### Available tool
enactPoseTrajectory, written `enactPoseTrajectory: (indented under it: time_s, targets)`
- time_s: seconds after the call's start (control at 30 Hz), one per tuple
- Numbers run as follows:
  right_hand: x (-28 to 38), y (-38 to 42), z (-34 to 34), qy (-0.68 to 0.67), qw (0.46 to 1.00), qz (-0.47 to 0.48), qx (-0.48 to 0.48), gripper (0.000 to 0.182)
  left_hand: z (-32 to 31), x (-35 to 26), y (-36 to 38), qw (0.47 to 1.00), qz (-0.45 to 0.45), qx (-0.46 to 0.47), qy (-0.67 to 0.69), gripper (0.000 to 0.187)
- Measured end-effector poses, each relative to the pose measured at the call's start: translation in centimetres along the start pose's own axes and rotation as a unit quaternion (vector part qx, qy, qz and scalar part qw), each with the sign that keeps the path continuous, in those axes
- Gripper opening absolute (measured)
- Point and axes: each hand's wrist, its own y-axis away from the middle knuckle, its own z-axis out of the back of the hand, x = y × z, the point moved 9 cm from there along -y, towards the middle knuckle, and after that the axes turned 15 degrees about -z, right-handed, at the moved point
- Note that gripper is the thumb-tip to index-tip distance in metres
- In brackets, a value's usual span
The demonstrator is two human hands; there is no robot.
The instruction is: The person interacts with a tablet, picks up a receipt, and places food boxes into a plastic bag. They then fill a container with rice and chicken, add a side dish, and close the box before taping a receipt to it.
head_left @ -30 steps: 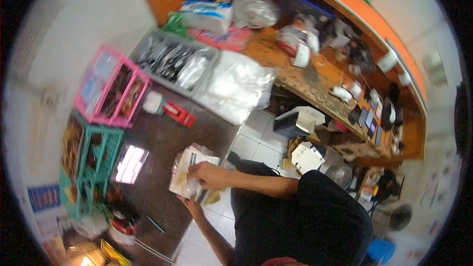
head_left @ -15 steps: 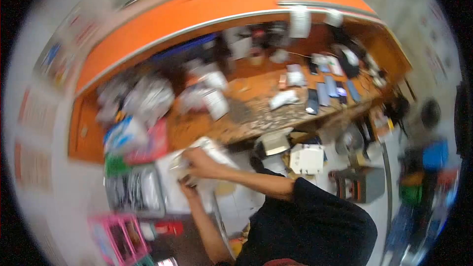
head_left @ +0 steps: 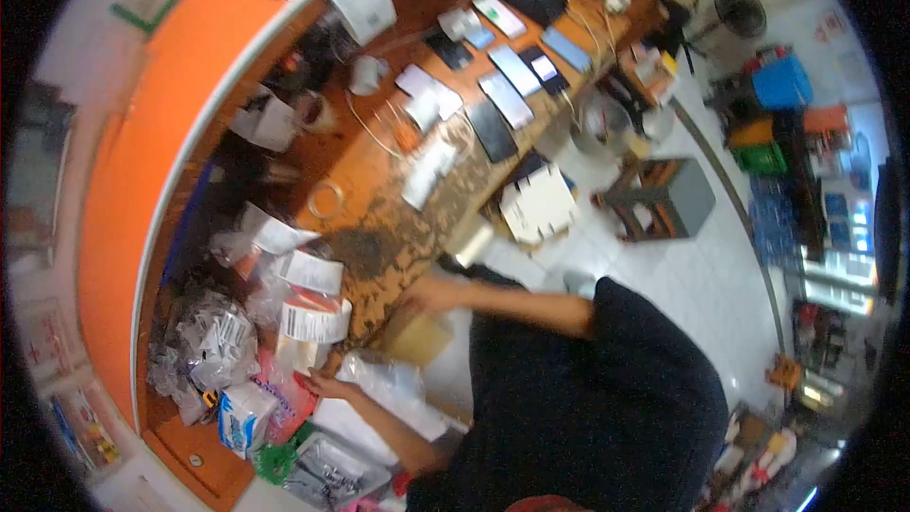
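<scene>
left hand (head_left: 318, 384) lying open beside clear bag (head_left: 384, 381), bag at its 3 o'clock; right hand (head_left: 427, 296) blurred, grip can't tell, reaching over table (head_left: 379, 228).

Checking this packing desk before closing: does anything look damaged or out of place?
Yes. The desktop is badly worn, its surface flaked and mottled near the right hand. Parcels lie heaped by the left hand, and a cardboard piece lies on the floor.
</scene>
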Motion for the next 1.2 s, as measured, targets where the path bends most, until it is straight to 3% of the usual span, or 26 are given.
enactPoseTrajectory:
  time_s: [0.03,0.07,0.1,0.13,0.17,0.23,0.3,0.37,0.47,0.6,0.7,0.8,0.87,0.93,1.0,1.13,1.2]
  targets:
    - [-4.5,3.3,4.1,0.225,0.972,-0.038,-0.049,0.031,0.2,-4.2,2.0,0.998,0.028,-0.033,-0.047,0.057]
    - [-8.1,7.6,8.6,0.296,0.920,-0.245,-0.081,0.028,-1.3,-9.6,5.8,0.992,0.052,-0.073,-0.084,0.052]
    - [-9.6,12.6,13.3,0.347,0.881,-0.280,-0.157,0.025,-0.8,-10.3,8.2,0.991,0.028,-0.084,-0.097,0.047]
    - [-14.5,17.1,17.8,0.290,0.887,-0.234,-0.272,0.025,-0.3,-10.6,10.1,0.990,0.001,-0.097,-0.106,0.042]
    - [-12.8,21.6,21.3,0.225,0.861,-0.321,-0.325,0.022,0.0,-9.0,11.8,0.992,0.008,-0.059,-0.110,0.041]
    - [-9.1,27.4,27.1,0.228,0.817,-0.332,-0.413,0.026,-1.0,-8.1,16.1,0.995,0.033,0.013,-0.096,0.037]
    - [-5.7,29.6,31.7,0.220,0.787,-0.331,-0.471,0.028,-2.6,-9.7,19.2,0.996,0.045,0.042,-0.071,0.036]
    - [-4.5,29.3,36.7,0.201,0.778,-0.324,-0.500,0.028,-5.6,-11.9,20.5,0.988,0.009,0.139,-0.067,0.036]
    - [-0.5,24.5,43.8,0.243,0.788,-0.246,-0.509,0.025,-6.2,-13.7,21.4,0.988,0.014,0.147,-0.051,0.037]
    - [2.7,16.6,56.4,0.367,0.704,-0.092,-0.601,0.018,-0.2,-10.9,23.3,0.980,0.039,0.124,-0.150,0.038]
    - [7.8,10.9,63.7,0.495,0.634,-0.066,-0.591,0.030,4.1,-11.3,27.1,0.964,0.023,0.107,-0.242,0.041]
    - [9.0,5.0,71.0,0.648,0.577,-0.120,-0.482,0.042,5.0,-12.5,32.8,0.923,0.107,0.153,-0.337,0.041]
    - [9.7,3.9,73.6,0.683,0.571,-0.177,-0.420,0.039,4.9,-13.6,35.8,0.895,0.154,0.182,-0.376,0.041]
    - [6.7,3.1,78.5,0.757,0.494,-0.243,-0.352,0.039,4.7,-14.3,38.0,0.878,0.184,0.200,-0.394,0.041]
    - [6.6,4.6,80.3,0.756,0.482,-0.304,-0.323,0.040,4.1,-15.0,39.4,0.866,0.205,0.212,-0.405,0.041]
    - [6.8,7.3,81.5,0.750,0.492,-0.236,-0.373,0.030,3.2,-15.7,41.2,0.854,0.225,0.225,-0.412,0.042]
    - [6.4,7.6,81.6,0.819,0.409,-0.243,-0.320,0.021,3.0,-16.0,42.0,0.850,0.233,0.229,-0.412,0.043]
